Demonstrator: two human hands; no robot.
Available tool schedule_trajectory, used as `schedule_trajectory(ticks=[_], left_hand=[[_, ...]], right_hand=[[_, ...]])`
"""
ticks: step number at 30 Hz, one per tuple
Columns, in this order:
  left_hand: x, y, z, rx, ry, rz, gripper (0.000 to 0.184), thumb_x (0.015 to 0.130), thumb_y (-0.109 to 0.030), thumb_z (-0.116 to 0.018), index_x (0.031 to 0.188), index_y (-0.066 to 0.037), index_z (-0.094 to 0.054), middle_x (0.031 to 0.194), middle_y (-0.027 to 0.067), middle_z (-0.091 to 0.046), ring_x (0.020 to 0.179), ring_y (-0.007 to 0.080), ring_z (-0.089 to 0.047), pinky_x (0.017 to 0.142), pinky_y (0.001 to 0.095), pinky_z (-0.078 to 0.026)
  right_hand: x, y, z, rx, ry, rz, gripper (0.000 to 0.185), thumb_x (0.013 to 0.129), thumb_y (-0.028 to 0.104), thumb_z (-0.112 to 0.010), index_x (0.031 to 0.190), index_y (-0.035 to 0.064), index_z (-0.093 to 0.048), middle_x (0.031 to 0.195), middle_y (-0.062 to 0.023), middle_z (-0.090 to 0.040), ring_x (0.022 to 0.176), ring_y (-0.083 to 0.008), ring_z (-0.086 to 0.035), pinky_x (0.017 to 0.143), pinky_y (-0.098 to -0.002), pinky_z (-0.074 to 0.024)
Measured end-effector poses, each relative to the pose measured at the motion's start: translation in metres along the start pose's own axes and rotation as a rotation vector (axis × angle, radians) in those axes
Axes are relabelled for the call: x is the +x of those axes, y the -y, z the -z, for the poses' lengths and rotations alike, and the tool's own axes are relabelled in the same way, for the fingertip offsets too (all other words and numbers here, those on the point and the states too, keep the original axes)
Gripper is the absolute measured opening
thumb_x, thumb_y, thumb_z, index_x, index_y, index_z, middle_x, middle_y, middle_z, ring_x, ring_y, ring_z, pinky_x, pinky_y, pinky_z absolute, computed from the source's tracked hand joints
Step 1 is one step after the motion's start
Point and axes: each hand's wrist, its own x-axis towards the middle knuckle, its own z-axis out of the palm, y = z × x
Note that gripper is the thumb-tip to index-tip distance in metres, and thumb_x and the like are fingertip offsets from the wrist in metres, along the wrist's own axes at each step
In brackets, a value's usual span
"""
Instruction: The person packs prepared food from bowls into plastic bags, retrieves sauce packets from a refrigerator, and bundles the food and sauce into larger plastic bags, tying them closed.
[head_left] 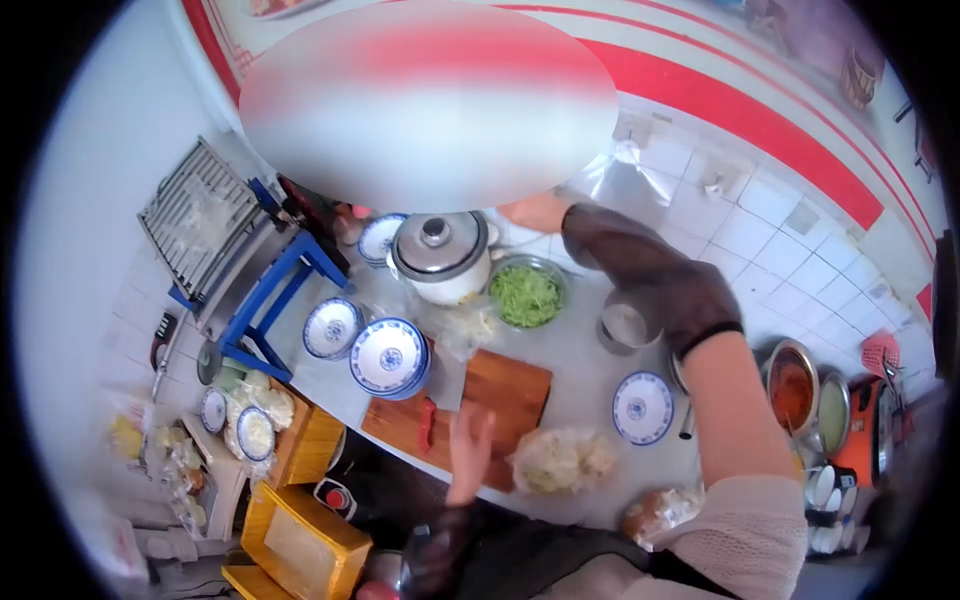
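My left hand (470, 445) hovers at the front of the wooden cutting board (508, 385), its fingers apart and nothing seen in them. Just left of it lies a red-handled knife (427, 425); I cannot make out a blade. Stretched far forward, my right hand (538, 212) is beside the lidded rice cooker (440, 262), in a dark sleeve cover. A blurred patch hides its fingertips, so what it touches does not show. Below that arm stands a glass bowl of shredded greens (527, 293). A plastic bag of pale food (565, 460) sits right of my left hand.
Stacked blue-and-white bowls (388, 355) stand at the board's left corner, with another bowl (333, 328) behind. A patterned plate (643, 408) and a metal cup (625, 325) are to the right. Farther right is a pot of red sauce (792, 390). A yellow drawer (300, 545) juts out lower left.
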Motion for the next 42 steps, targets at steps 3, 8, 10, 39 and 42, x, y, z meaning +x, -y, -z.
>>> schedule_trajectory(ticks=[3,8,10,39,42], left_hand=[[0.095,-0.060,-0.025,-1.444,0.167,0.365,0.048,0.097,-0.035,-0.045,0.127,0.003,-0.046,0.119,0.0108,-0.056,0.108,0.0201,-0.054,0.099,0.0360,-0.038],[0.098,-0.113,-0.008,-1.099,0.387,0.236,0.044,0.097,-0.029,-0.046,0.129,0.000,-0.046,0.112,0.0112,-0.060,0.103,0.0187,-0.057,0.092,0.0333,-0.045],[0.069,-0.110,0.000,-1.031,0.367,0.299,0.042,0.096,-0.029,-0.047,0.128,0.000,-0.048,0.109,0.0128,-0.061,0.098,0.0196,-0.060,0.087,0.0331,-0.048],[-0.025,0.003,0.018,-0.166,-0.007,-0.001,0.032,0.074,-0.005,-0.062,0.105,0.004,-0.061,0.092,0.0137,-0.066,0.082,0.0210,-0.063,0.073,0.0302,-0.050],[0.015,0.084,0.040,-0.482,-0.294,0.509,0.018,0.087,-0.007,-0.049,0.091,0.005,-0.062,0.083,0.0106,-0.064,0.079,0.0208,-0.063,0.068,0.0337,-0.052]], right_hand=[[-0.002,0.117,0.052,0.256,-0.161,-0.037,0.017,0.066,0.010,-0.055,0.082,0.0039,-0.053,0.083,-0.0087,-0.050,0.082,-0.0266,-0.050,0.068,-0.0361,-0.0437],[-0.051,0.245,0.139,0.405,-0.285,-0.555,0.011,0.074,0.011,-0.056,0.083,0.0038,-0.058,0.088,-0.0097,-0.054,0.087,-0.0280,-0.054,0.076,-0.0352,-0.0461],[-0.082,0.250,0.174,0.424,-0.324,-1.087,0.010,0.080,0.011,-0.058,0.084,0.0038,-0.062,0.087,-0.0080,-0.057,0.084,-0.0243,-0.055,0.073,-0.0313,-0.0460],[-0.061,0.370,0.165,1.764,-0.236,-0.954,0.014,0.081,0.006,-0.059,0.093,0.0061,-0.052,0.083,-0.0037,-0.055,0.079,-0.0191,-0.057,0.065,-0.0327,-0.0462],[-0.132,0.369,0.154,0.823,0.501,-1.006,0.034,0.074,0.009,-0.064,0.105,0.0082,-0.050,0.094,-0.0091,-0.056,0.083,-0.0290,-0.057,0.069,-0.0394,-0.0465]])
